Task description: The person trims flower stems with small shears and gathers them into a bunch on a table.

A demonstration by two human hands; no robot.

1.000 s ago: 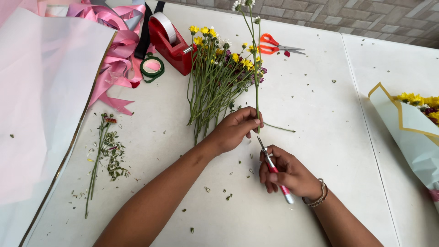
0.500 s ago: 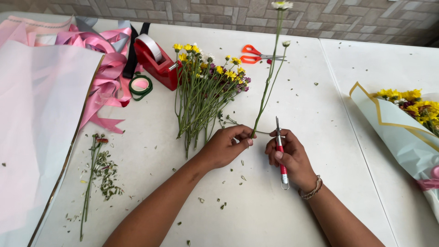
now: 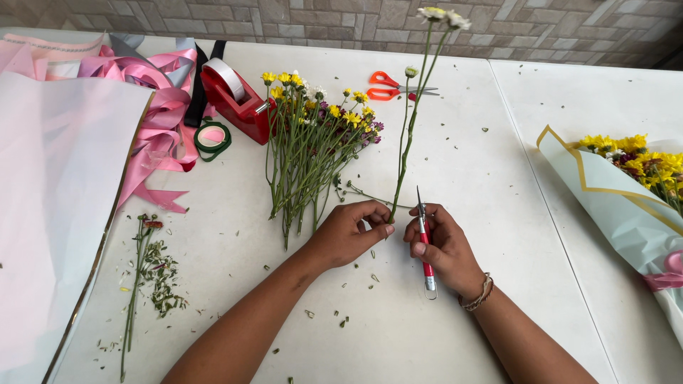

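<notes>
My left hand [image 3: 350,232] pinches the lower end of a long green flower stem [image 3: 410,128], holding it upright; white daisy-like blooms top it near the upper edge. My right hand [image 3: 442,245] grips a red-handled craft knife [image 3: 424,238], blade pointing up, right beside the stem's base. A bunch of yellow and purple flowers [image 3: 307,149] lies on the white table [image 3: 462,178] just left of the raised stem.
A red tape dispenser [image 3: 236,99], green tape roll [image 3: 212,138], pink ribbons [image 3: 146,107] and pale wrapping paper [image 3: 50,192] lie at left. Orange scissors [image 3: 388,84] rest at the back. A wrapped bouquet [image 3: 626,192] lies at right. Trimmed stems and leaf bits [image 3: 146,274] litter the table.
The stem has gone from lying low to standing upright. Both hands have come closer together, and the knife blade now points up beside the stem's base.
</notes>
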